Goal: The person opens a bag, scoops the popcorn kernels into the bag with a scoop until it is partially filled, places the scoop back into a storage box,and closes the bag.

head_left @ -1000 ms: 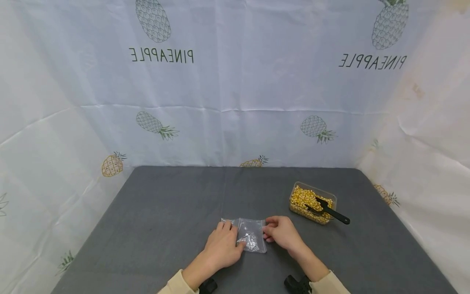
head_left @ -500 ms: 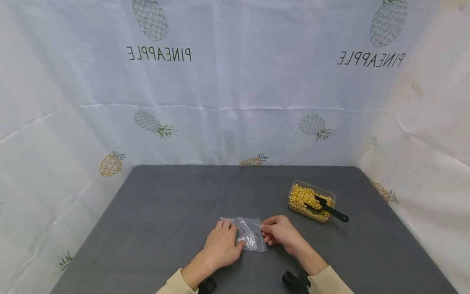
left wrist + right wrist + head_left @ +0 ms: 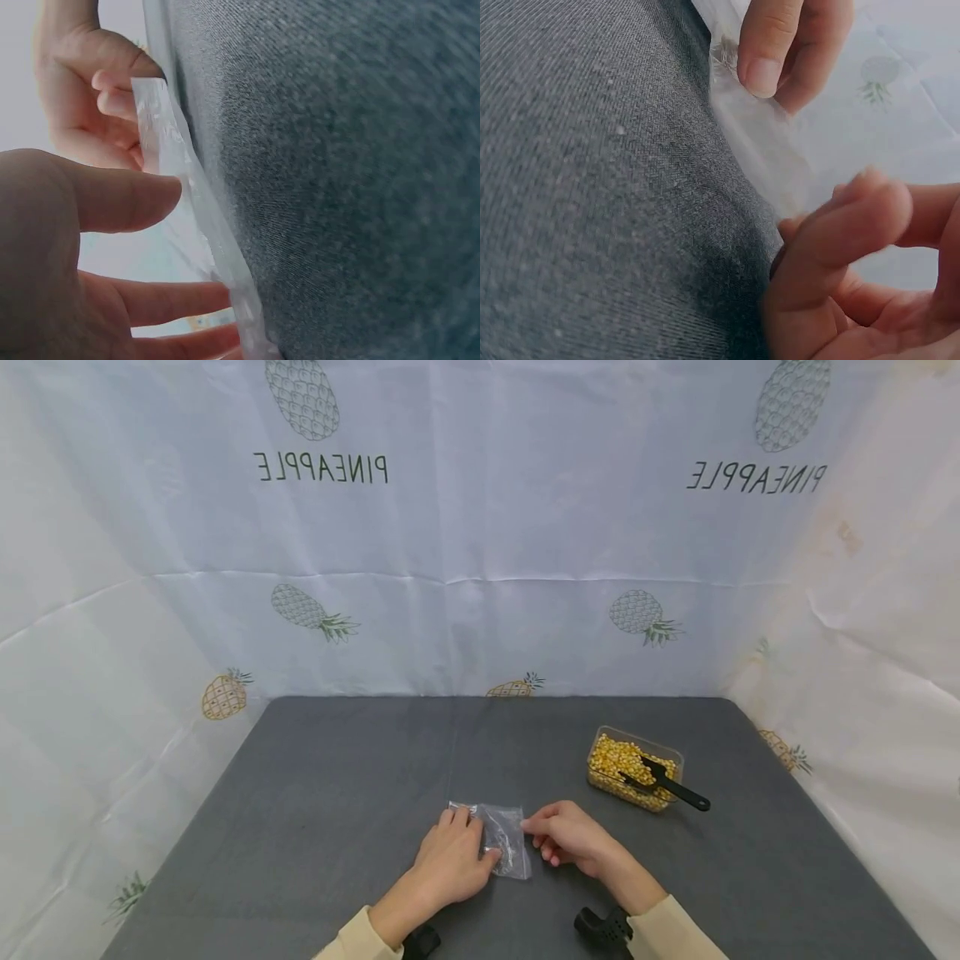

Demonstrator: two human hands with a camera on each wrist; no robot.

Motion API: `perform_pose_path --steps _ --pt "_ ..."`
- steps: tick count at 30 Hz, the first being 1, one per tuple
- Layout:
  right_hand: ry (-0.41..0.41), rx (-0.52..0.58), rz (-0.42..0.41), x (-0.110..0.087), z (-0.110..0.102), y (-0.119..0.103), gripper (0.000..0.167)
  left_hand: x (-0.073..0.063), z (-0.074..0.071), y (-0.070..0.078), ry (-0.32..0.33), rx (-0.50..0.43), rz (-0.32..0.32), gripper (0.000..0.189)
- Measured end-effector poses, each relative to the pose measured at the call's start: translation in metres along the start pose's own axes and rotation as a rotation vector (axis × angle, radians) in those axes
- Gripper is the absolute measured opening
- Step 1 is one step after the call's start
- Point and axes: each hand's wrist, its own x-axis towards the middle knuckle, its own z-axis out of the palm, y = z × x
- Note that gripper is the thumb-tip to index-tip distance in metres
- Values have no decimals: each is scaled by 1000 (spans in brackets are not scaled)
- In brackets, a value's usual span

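Observation:
A small clear plastic bag [image 3: 507,837], wrinkled and shiny, lies on the dark grey table [image 3: 360,760] between the hands. My left hand [image 3: 452,860] rests on its left part, covering some of it. In the left wrist view, the left hand's fingers [image 3: 169,300] reach fairly straight and apart to the bag, with the thumb over its near face. My right hand [image 3: 573,837] pinches the bag's right edge between thumb and index finger, its other fingers curled under. In the right wrist view, those curled fingers [image 3: 832,247] partly hide the pinched edge.
Behind the right hand stands a clear rectangular container [image 3: 600,781] of yellow corn kernels [image 3: 621,758]. A black scoop [image 3: 678,791] lies in it, handle sticking out to the right. White cloth [image 3: 480,527] printed with pineapples hangs around the table's back and sides.
My right hand has shifted slightly left, carrying the bag's right edge with it; the bag now looks narrower and more bent. The left hand stays in place on the bag.

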Motion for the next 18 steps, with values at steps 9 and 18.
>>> perform_pose_path --steps 9,18 --pt "-32 50 -37 0 0 -3 26 1 0 1 17 11 -10 49" --pt "-21 106 -100 -5 -1 -9 14 2 -1 0 57 -13 -8 44"
